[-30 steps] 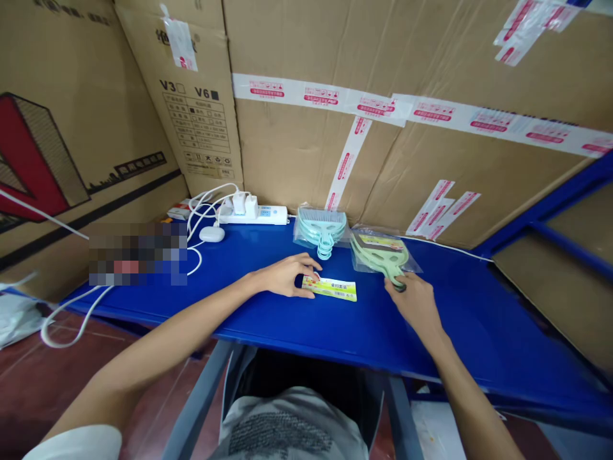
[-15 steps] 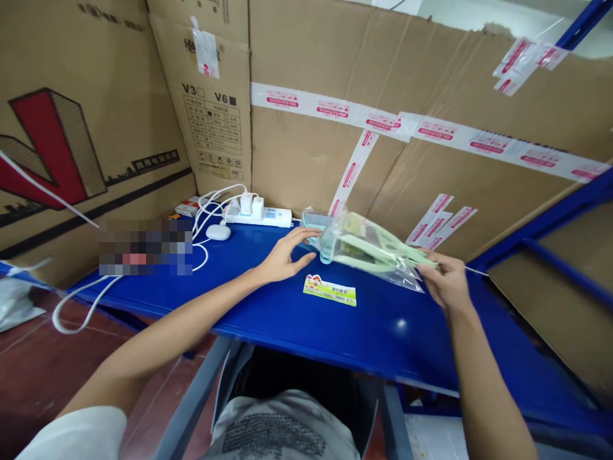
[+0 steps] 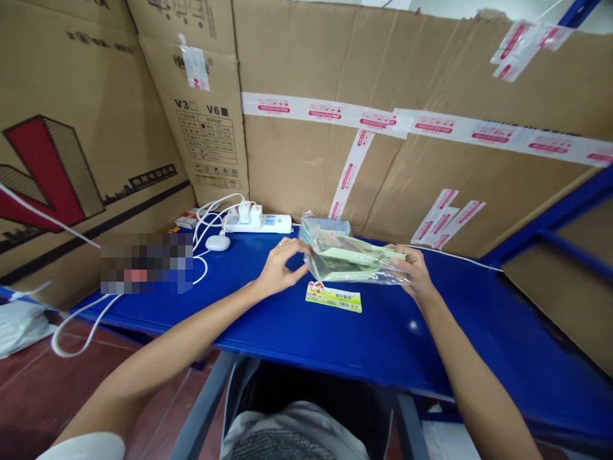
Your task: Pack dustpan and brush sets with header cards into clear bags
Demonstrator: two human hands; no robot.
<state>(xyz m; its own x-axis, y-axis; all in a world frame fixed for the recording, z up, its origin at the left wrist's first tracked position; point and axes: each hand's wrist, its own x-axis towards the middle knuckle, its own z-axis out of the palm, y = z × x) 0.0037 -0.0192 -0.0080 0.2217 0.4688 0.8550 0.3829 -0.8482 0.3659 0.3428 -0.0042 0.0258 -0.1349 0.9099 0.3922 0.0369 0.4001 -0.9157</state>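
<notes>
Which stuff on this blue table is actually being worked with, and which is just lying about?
In hand: left hand and right hand hold the bagged green dustpan; label card lies just below it.

Lying about: bagged brush, power strip, white mouse, cardboard boxes.

**A packing bench in a stockroom**

You are seated at a blue metal table [image 3: 287,319] pushed up against big corrugated cardboard boxes [image 3: 383,160] that wall it in at the back and left. Their seams are shut with white tape printed in red [image 3: 335,112], and one box carries a printed model checklist marked V3 and V6 [image 3: 205,137], as shipping cartons do. To your right runs blue steel racking [image 3: 565,217] lined with cardboard. A white power strip [image 3: 258,222] with chargers and cables sits at the back of the table. Bagged plastic goods [image 3: 354,259] and a printed product label [image 3: 334,297] lie before you: warehouse packing work, not a home.
</notes>
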